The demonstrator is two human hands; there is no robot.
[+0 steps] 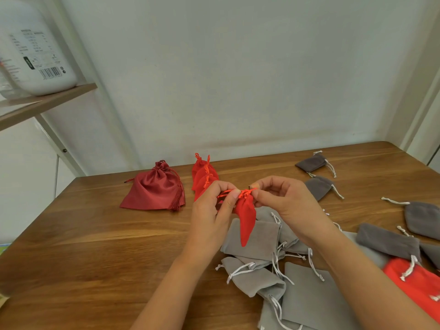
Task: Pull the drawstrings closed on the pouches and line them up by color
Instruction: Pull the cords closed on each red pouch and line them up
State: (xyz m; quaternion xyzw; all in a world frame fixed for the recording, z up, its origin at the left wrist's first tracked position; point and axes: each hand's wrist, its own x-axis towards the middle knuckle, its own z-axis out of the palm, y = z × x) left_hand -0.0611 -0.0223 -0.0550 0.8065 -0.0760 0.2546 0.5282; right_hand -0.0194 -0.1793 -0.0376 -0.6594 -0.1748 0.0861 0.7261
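Observation:
A small bright red pouch [245, 216] hangs above the table, its neck gathered. My left hand [215, 210] pinches its red drawstring on the left, and my right hand [283, 198] pinches the cord at the neck on the right. Behind them, several closed bright red pouches [202, 178] lie in a row. A larger dark red satin pouch [156, 189] with a tassel lies to their left. Light grey pouches [252, 239] are heaped under my hands. Dark grey pouches [312, 161] lie spread at the right.
The wooden table [95, 234] meets a white wall at the back. A shelf [47, 98] at upper left carries a big white bottle [33, 46]. An orange-red pouch [414, 279] lies at the right edge under a dark grey one.

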